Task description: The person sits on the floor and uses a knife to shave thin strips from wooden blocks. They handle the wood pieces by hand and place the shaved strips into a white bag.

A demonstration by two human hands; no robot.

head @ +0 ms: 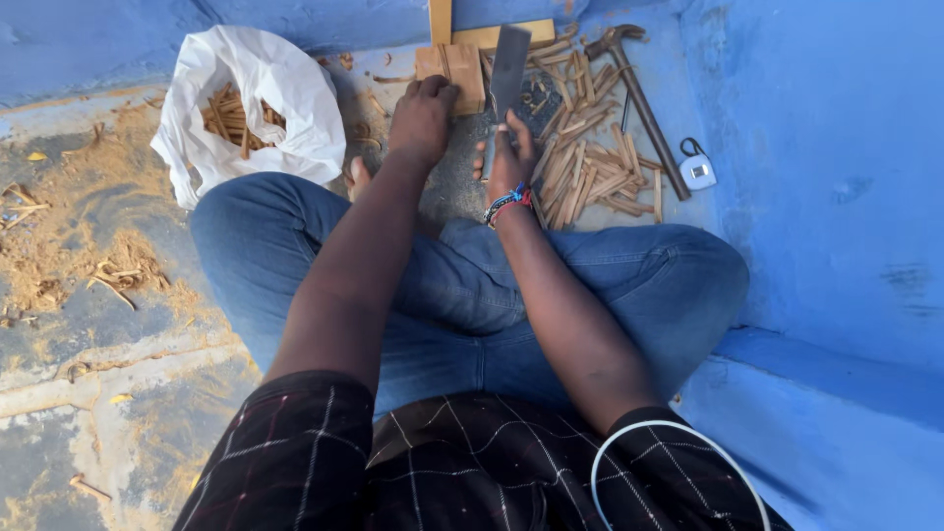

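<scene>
I sit cross-legged in blue jeans on a concrete floor. My left hand (pixel 423 118) rests closed on a small wooden block (pixel 462 69) that stands in front of my knees. My right hand (pixel 508 157), with a beaded bracelet at the wrist, grips the handle of a wide flat metal blade (pixel 509 69), which stands upright just to the right of the block. A pile of split wooden sticks (pixel 585 162) lies to the right of the blade.
A white plastic bag (pixel 251 98) holding wood pieces sits at the left. A hammer (pixel 639 98) lies to the right of the sticks, with a small tape measure (pixel 697 169) beside it. Blue walls close in behind and on the right. Sawdust and chips cover the floor at left.
</scene>
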